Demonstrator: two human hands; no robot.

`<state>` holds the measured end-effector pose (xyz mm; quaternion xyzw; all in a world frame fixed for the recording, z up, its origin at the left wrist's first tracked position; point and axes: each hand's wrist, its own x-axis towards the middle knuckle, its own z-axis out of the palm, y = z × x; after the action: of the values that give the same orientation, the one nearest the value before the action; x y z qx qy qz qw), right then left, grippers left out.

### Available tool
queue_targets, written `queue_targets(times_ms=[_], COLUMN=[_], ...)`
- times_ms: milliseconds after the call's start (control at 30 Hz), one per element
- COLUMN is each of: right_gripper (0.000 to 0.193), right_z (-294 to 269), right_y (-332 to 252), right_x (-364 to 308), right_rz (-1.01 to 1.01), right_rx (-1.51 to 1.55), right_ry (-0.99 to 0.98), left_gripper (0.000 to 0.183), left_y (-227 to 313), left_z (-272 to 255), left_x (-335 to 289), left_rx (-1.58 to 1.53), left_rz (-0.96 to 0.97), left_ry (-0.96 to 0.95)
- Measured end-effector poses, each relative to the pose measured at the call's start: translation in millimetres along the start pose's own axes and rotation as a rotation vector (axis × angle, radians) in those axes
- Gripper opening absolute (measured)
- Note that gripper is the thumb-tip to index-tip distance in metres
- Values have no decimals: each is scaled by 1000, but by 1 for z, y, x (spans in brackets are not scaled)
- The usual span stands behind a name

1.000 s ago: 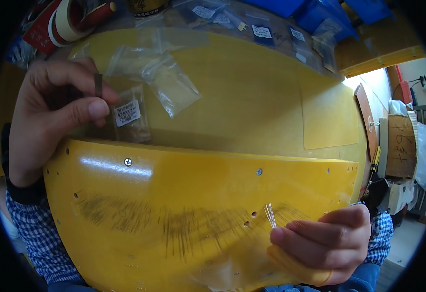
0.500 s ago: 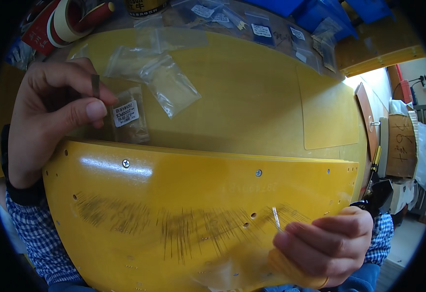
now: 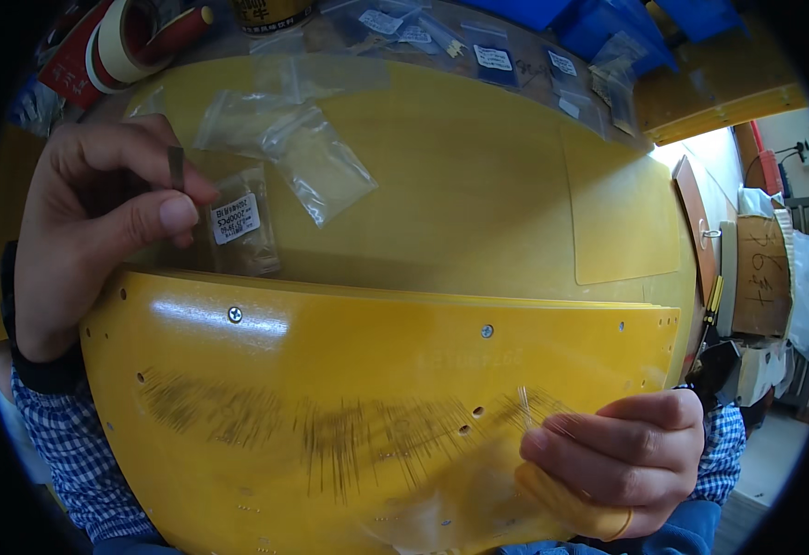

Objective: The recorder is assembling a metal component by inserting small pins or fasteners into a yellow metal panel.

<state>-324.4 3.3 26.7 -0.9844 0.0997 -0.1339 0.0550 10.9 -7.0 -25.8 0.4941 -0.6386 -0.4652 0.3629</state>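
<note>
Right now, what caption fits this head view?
Left hand pinches a small dark piece; right hand holds a thin pin over a yellow board.

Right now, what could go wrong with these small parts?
The left hand pinches a small dark part above loose clear bags; if dropped, it may be hard to find. The right hand holds a thin pin over the scratched yellow board; it could slip or bend.
</note>
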Motion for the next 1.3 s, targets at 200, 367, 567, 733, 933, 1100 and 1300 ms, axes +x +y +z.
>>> queue_targets(times_ms=[200, 367, 567, 733, 933, 1100, 1300], right_gripper=[13, 6, 15, 15, 15, 13, 9], right_z=[4, 2, 6, 6, 5, 7, 7], right_y=[5, 2, 2, 7, 6, 9, 1], right_x=[-7, -3, -11, -10, -10, -9, -5], right_rz=[-92, -19, -26, -123, -162, -209, -25], right_rx=[168, -23, 265, 137, 62, 29, -37], right_ry=[182, 45, 255, 117, 164, 160, 100], left_gripper=[16, 8, 8, 15, 15, 14, 13], left_y=[-1, 4, 1, -3, 3, -3, -5], left_z=[0, 5, 4, 0, 0, 0, 0], left_x=[1, 1, 0, 1, -4, 0, 1], left_rx=[19, -81, -92, -3, 8, 15, 6], left_rz=[5, 1, -7, -33, -8, 3, 3], left_ry=[-10, 82, 89, 4, 29, -3, 6])
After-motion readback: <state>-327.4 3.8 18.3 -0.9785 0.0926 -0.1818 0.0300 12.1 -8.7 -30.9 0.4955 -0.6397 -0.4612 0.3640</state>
